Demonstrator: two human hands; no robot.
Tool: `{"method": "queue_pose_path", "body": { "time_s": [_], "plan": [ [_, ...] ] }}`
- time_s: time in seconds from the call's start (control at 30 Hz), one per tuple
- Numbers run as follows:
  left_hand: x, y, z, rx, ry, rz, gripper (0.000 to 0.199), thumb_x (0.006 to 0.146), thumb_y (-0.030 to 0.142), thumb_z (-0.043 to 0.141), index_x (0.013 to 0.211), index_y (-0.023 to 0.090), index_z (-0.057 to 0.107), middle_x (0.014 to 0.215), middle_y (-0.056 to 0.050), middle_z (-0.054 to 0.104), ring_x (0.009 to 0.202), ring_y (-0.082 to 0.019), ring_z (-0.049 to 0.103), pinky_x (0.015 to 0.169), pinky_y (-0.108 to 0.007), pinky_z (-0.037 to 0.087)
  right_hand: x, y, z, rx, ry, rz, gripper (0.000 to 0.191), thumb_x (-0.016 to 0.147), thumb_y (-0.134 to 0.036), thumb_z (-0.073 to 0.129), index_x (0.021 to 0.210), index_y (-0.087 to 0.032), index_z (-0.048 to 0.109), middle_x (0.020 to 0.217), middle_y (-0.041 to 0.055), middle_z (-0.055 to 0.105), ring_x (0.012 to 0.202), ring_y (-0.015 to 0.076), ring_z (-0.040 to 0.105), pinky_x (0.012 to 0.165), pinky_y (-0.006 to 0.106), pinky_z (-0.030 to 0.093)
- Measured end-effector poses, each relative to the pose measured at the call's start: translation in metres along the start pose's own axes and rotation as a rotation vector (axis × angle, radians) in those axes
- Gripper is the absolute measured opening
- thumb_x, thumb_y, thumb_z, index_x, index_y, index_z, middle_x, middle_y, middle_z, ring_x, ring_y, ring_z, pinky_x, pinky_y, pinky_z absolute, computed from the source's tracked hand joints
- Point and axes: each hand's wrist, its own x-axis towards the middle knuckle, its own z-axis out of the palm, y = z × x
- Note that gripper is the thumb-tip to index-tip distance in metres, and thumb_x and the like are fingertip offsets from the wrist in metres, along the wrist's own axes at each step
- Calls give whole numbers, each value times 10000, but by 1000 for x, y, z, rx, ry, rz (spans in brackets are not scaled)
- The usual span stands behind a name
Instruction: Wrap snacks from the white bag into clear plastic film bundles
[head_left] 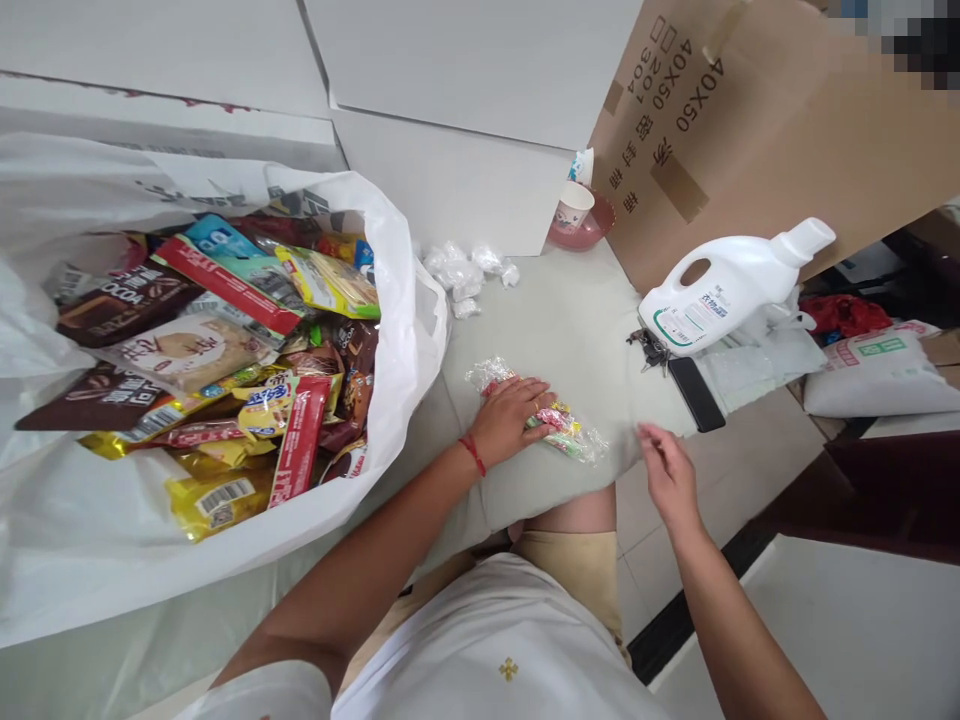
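A bag [397,420] of snack packets [195,355] stands left of a wrapped bundle [562,425] under a person's left hand [514,415] on a covered surface [570,320], with plastic parcels [459,272] and a cup [574,203] in a bowl [598,222] behind, and keys [651,350] and a phone [697,393] before a jug [724,285] at right, a cardboard sheet [720,120] behind it.

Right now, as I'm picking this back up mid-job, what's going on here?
A person's left hand lies over a clear plastic packet with colourful contents on a pale covered surface; whether it grips is hard to tell. The right hand is empty, held near the surface's edge with its fingers loosely bent. A large white bag full of packaged snacks is to the left; a white bottle, keys and a phone are to the right.
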Motion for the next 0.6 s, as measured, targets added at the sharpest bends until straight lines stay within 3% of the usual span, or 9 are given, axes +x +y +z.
{"method": "queue_pose_path", "body": {
  "time_s": [0.1,0.2,0.27,0.33,0.4,0.47,0.53,0.6],
  "plan": [
    [-2,0,-1,10,7,9,475,947,451,677,1381,261,648,1482,-102,606,1423,-288,504,1253,-528,260,23,-22,24,47,-53,114,577,942,-512,565,1423,-193,557,1170,131,727,1083,279,612,921,451,534],
    [-6,2,-2,15,-2,49,462,940,453,689,1360,262,667,1485,-105,605,1428,-291,503,1249,-531,276,27,-41,36,111,-391,81,438,921,-520,594,1203,-197,684,956,62,737,893,226,632,821,369,537],
    [-9,3,-2,16,-31,100,463,933,464,697,1348,260,679,1476,-100,614,1440,-301,491,1243,-539,292,25,-46,28,198,-677,76,349,960,-500,542,1003,-203,719,807,16,702,747,181,620,707,304,520],
    [-11,5,0,18,-73,155,475,927,472,702,1349,255,682,1462,-91,629,1444,-314,484,1237,-548,306,33,-45,15,230,-829,79,353,964,-504,540,930,-203,721,790,6,707,723,172,635,683,287,519],
    [-11,6,2,21,-106,191,476,930,471,697,1358,262,679,1455,-80,636,1435,-316,491,1230,-548,319,55,-47,7,165,-773,61,337,941,-500,579,989,-207,737,890,26,750,815,193,678,759,313,546],
    [-11,6,4,25,-122,210,466,934,466,694,1363,286,677,1452,-66,639,1426,-309,497,1227,-544,323,87,-57,14,75,-624,18,335,942,-462,581,1102,-210,735,1028,53,769,943,210,697,871,348,550],
    [-11,7,4,32,-114,222,456,930,459,701,1358,302,681,1443,-57,646,1424,-306,487,1223,-538,325,123,-77,36,43,-586,-36,337,953,-411,577,1175,-200,717,1134,73,761,1034,204,690,949,357,533],
    [-12,10,3,47,-96,241,439,932,451,700,1342,294,694,1429,-60,654,1410,-306,477,1199,-511,352,153,-103,68,42,-667,-52,369,941,-404,611,1211,-172,709,1127,84,759,1001,191,689,933,339,533]
  ]
}}
